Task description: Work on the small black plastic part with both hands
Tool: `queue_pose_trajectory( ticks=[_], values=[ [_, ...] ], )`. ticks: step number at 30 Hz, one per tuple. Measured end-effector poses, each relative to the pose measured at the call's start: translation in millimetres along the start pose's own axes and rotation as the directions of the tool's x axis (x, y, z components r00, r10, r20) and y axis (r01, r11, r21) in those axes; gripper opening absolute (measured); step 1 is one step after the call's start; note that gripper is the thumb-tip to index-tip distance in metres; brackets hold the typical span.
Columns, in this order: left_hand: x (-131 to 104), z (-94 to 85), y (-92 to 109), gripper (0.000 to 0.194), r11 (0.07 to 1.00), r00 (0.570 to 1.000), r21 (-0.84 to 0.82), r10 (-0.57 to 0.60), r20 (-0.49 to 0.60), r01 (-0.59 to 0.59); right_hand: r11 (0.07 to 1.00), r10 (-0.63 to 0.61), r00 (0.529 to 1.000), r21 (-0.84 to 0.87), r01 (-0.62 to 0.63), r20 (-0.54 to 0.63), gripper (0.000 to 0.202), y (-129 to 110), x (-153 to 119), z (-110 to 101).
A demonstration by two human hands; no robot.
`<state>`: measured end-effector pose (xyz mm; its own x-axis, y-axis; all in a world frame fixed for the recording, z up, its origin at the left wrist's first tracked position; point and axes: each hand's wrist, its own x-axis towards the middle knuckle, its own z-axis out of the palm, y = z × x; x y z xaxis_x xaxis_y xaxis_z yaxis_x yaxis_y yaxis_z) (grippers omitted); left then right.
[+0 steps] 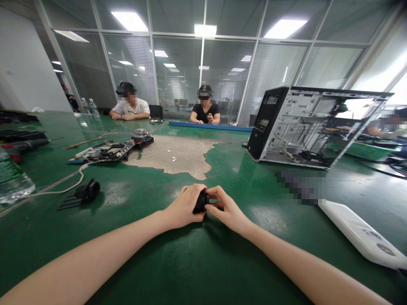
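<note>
Between my two hands, just above the green tabletop (133,237), is a small black plastic part (200,202) of a kind I cannot make out. My left hand (184,205) wraps round its left side, with the thumb below and fingers over the top. From the right, my right hand (224,207) pinches the part's narrower end with thumb and fingertips. Much of the part is hidden by the left fingers. To the left on the table lies a black bracket-like piece (87,191) with a round end and thin prongs.
An open computer case (286,127) stands at the right. A circuit board (104,151) with cables lies at the left, near a water bottle (12,178). A white power bank-like object (359,231) lies at right. Two people (205,106) sit across the table; another is at far right.
</note>
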<state>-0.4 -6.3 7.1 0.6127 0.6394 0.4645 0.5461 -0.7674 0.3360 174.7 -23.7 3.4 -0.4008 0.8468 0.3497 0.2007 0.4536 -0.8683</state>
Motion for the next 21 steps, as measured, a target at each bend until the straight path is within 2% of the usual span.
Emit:
queue_pose_trajectory(
  ticks=[7, 13, 21],
  values=[
    [0.1, 0.8, -0.1, 0.056, 1.000, 1.000, 0.005, 0.006, -0.006, -0.006, 1.000, -0.007, 1.000, -0.026, 0.006, -0.017, 0.018, 1.9, 0.8, 0.8],
    [0.6, 1.5, -1.2, 0.058, 1.000, 1.000, 0.003, 0.011, -0.003, -0.011, 1.000, 0.025, 0.999, -0.016, -0.026, -0.046, 0.026, 3.2, 0.2, 1.9],
    [0.3, 0.6, -0.5, 0.056, 1.000, 1.000, 0.004, 0.003, -0.006, -0.003, 0.999, 0.006, 1.000, -0.042, -0.006, 0.000, 0.024, 0.8, 0.6, 0.8]
  ],
)
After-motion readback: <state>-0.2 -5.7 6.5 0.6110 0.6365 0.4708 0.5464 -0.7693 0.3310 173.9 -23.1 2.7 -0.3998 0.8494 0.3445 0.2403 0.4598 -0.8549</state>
